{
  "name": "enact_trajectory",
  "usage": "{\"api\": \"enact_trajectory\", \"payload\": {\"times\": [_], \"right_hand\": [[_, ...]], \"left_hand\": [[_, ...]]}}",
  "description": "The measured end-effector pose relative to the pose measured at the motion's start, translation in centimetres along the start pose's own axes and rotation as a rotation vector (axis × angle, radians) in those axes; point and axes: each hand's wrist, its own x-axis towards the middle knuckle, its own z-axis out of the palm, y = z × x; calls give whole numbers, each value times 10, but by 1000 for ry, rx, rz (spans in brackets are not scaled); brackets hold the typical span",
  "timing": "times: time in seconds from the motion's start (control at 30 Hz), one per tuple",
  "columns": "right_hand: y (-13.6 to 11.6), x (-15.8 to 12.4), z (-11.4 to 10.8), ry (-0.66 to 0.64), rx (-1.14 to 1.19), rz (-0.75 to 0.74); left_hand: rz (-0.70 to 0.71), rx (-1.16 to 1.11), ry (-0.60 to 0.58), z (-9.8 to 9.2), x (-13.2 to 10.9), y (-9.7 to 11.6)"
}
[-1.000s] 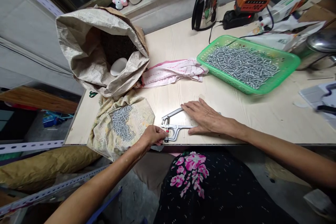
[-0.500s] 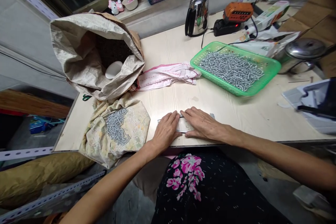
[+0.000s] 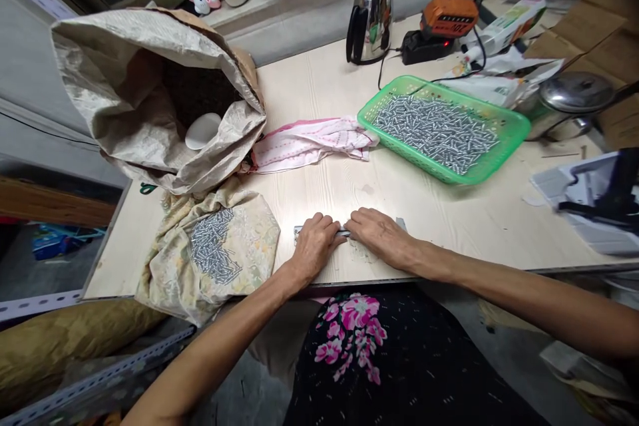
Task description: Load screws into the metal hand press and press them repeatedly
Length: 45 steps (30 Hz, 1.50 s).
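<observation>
My left hand [image 3: 315,243] is closed round a narrow metal strip [image 3: 344,233] near the table's front edge. My right hand [image 3: 378,234] grips the same strip from the other side, fingers curled over it. Only a short middle piece and the left end of the strip show; my fingers cover the rest. A small grey piece [image 3: 401,223] sticks out beyond my right hand; whether it belongs to the strip I cannot tell. Left of my hands, a pile of small metal pins [image 3: 212,246] lies on a floral cloth [image 3: 257,229].
A green basket [image 3: 504,153] full of similar pins stands behind, to the right. At the left is a large open sack [image 3: 84,66] with a white scoop-like piece [image 3: 203,131]. A pink-white towel [image 3: 304,143], a kettle [image 3: 372,16] and an orange battery [image 3: 449,16] sit farther back.
The metal piece showed a broad flat face under my hands before; now a narrow edge shows between them. My fingers have curled more tightly round it. The view has shifted slightly.
</observation>
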Motion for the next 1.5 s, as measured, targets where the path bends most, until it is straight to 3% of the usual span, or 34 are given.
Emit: {"api": "enact_trajectory", "payload": {"times": [0.1,0.2,0.33,0.5,0.7,0.8,0.87,1.0,1.23,1.3,1.37,1.43,1.5], "right_hand": [[3,1,-1,3,26,1],[14,2,-10,12,64,7],[34,5,-22,-35,144,-37],[48,21,-20,-20,27,-19],[68,52,-22,-19,62,-103],[46,62,-28,19,40,-121],[17,66,-29,15,22,-237],[-36,73,-24,-154,-37,-521],[-59,87,8,-99,107,-606],[-64,91,5,-43,213,-544],[-62,90,-12,113,322,-461],[-45,80,-43,332,364,-365],[-12,63,-78,532,265,-231]], "left_hand": [[-14,-5,39,4,-1,-2],[-41,-25,152,11,-9,1],[-21,-43,299,30,-29,19],[66,-136,277,48,-45,48],[100,-248,272,47,-47,49],[106,-255,285,45,-46,47],[117,-260,279,48,-46,47],[67,-268,236,60,-49,47],[-1,-271,171,71,-50,52],[22,-277,212,68,-50,53],[83,-256,273,61,-55,47],[112,-190,357,48,-67,30],[9,-80,461,32,-87,0]]}}
